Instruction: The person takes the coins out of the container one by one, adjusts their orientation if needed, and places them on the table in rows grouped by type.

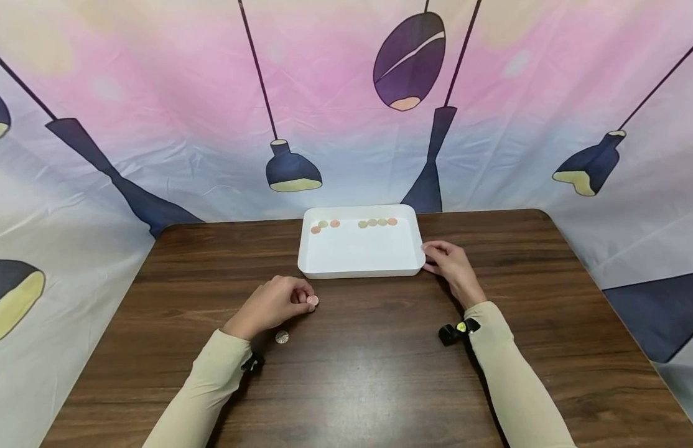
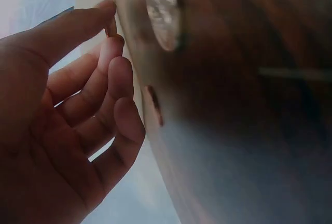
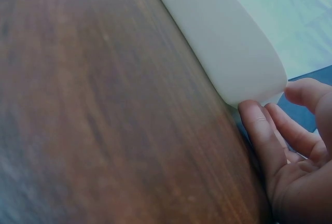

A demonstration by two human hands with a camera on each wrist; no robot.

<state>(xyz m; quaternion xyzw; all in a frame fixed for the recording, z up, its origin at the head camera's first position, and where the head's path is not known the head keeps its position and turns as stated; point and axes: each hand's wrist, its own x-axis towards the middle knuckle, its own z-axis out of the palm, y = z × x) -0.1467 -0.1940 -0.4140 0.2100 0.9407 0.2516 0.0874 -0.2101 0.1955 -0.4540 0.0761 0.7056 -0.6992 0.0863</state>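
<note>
My left hand [image 1: 275, 303] is over the table, left of centre and just in front of the tray. Its thumb and a fingertip pinch a copper-coloured coin [image 2: 110, 28], seen edge-on in the left wrist view. Beneath those fingers a second copper-coloured coin [image 2: 154, 105] lies on the wood. A silvery coin [image 1: 282, 336] rests nearer me, beside the left wrist. At the back stands a shallow white tray [image 1: 358, 272], holding several coins along its far side. My right hand [image 1: 450, 267] grips the tray's near right corner between thumb and fingers.
The brown wood-grain table [image 1: 380, 373] reaches back to a hanging cloth [image 1: 346, 124] printed with lamps. A small black wrist camera [image 1: 451, 334] juts inward from the right sleeve.
</note>
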